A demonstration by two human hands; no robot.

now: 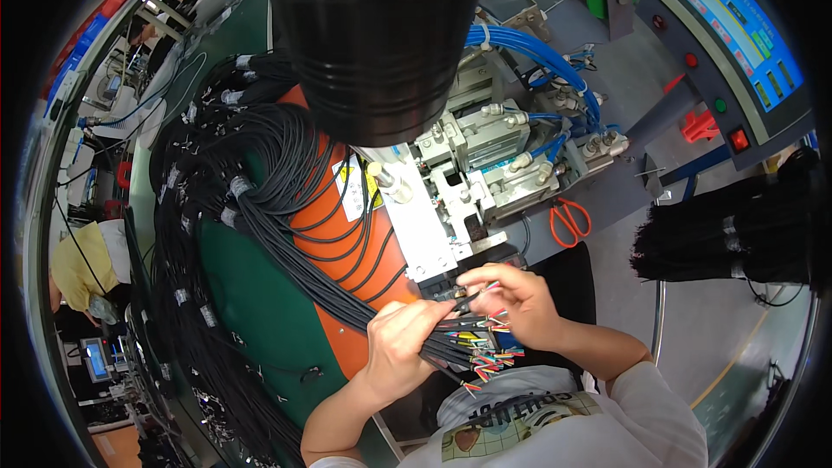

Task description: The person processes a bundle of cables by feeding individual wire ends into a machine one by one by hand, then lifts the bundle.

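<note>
Black round cables with multicoloured wire ends (444, 345) are fanning before the silver metal machine (485, 140), likely flexing easily, best held by sheaths; left hand (397, 342) is clasping them, right hand (524, 303) is curling, grip unclear.

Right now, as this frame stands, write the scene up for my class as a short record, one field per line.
Left hand: closed around black cables
Right hand: fingertips beside one cable's end; grip unclear
Cable ends: coloured inner wires exposed, fanned out between the hands
Surface: green mat and orange sheet, cables lying across both
Machine: metal pneumatic unit with blue tubes, beyond the hands
Display: lit touchscreen panel, upper right
Nearby: orange loop handles, right of the machine
</note>
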